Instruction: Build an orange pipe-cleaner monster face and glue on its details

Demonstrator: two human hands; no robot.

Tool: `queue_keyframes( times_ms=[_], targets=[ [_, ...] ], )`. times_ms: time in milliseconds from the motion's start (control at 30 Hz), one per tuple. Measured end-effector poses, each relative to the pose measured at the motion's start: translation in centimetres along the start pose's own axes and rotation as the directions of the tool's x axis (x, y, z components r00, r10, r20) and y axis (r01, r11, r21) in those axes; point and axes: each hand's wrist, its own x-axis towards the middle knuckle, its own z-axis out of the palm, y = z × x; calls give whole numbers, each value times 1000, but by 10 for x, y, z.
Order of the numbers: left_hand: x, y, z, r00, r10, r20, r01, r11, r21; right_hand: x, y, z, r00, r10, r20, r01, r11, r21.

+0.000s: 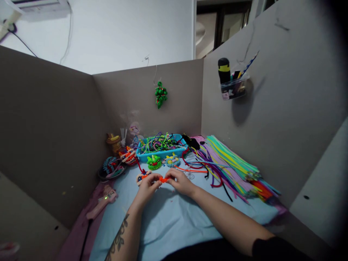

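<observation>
Head view: left hand [149, 184] and right hand [179, 180], fingertips pinched together, both grip a small orange piece [163, 179] over the middle of the cloth-covered bench [170, 217]. Blue tray [142, 157] near far edge; green figure [154, 163] before it. Fuzzy stems [231, 165] along right edge; pink glue gun [102, 205] near left edge.

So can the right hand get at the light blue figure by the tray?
Probably yes: the light blue figure sits just beyond the right hand, nothing tall between, though its fingers hold an orange piece.
</observation>
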Motion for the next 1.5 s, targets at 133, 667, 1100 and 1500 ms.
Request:
queue_keyframes(
  times_ms=[133, 667, 1100, 1500],
  targets=[
    [0, -2, 1, 1000, 28, 13, -28, 1000, -6, 0, 0, 3, 1000, 8, -12, -8, 1000, -2],
    [1, -6, -1, 996, 83, -20, -80, 988, 132, 0, 2, 2, 1000, -14, 11, 14, 1000, 0],
    [3, -8, 0, 986, 167, -22, -160, 968, 193, 0, 2, 6, 1000, 6, -5, -6, 999, -42],
    [2, -5, 3, 998, 23, -54, -22, 1000, 12, -3, -1, 7, 999, -5, -53, 0, 997, -82]
  ],
)
